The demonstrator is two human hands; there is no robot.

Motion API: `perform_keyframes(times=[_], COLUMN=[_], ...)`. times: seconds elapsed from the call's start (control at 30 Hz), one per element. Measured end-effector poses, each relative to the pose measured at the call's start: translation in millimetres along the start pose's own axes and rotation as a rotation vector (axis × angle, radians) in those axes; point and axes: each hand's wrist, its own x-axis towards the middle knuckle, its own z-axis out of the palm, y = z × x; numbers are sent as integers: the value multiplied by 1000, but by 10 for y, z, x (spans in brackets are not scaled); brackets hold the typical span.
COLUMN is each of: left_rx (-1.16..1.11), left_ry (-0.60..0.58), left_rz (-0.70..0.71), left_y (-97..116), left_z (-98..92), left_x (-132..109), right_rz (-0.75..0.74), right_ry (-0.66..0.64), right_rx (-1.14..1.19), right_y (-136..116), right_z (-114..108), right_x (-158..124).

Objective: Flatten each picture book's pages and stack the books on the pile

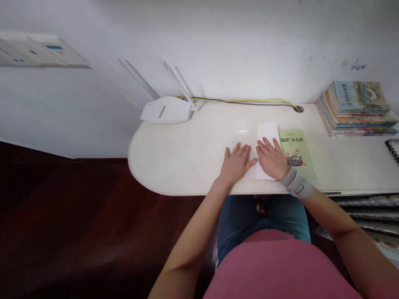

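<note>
A green book (304,153) with a picture on its cover lies on the white desk (187,158). Over its left part is a white sheet or flap (267,129). My right hand (272,160), with a grey band round the wrist, rests flat on this white piece, fingers spread. Just to the left, my left hand (236,164) lies flat with its fingers apart, on what looks like a clear film (245,137); the film's edges are hard to make out. The left thumb reaches close to the white piece's left edge.
A white router (166,111) with antennas stands at the back left. Yellow and black cables (243,101) run along the wall to a round desk hole (298,109). Stacked books (358,110) sit at the back right, and a dark object (393,149) at the right edge.
</note>
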Motion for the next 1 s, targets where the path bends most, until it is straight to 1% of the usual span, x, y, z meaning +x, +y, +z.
perform_keyframes(times=[0.2,0.27,0.33,0.43,0.5,0.57,0.63,0.77,0.87,1.0], left_rx=[-4,-14,-18,-18,-19,-17,-10,11,19,15], left_ry=[-11,-21,-31,-38,-39,-41,-44,-58,-64,-63], left_rz=[31,33,35,35,31,25,24,18,-6,-25], left_y=[-28,-32,-29,-21,-18,-15,-9,11,20,17], left_z=[42,44,36,19,8,0,-5,-5,8,36], left_x=[-10,-9,-9,-11,-15,-18,-18,-7,6,15], right_rz=[-7,14,62,173,239,266,267,282,261,234], right_ry=[-19,-30,-15,15,-41,-115,-129,-51,-33,-51], right_rx=[50,86,118,170,219,255,260,223,187,137], right_y=[-130,-121,-35,199,356,462,508,495,472,472], right_z=[-60,-108,-169,-233,-221,-163,-81,44,72,88], right_x=[25,67,167,416,580,679,695,608,576,578])
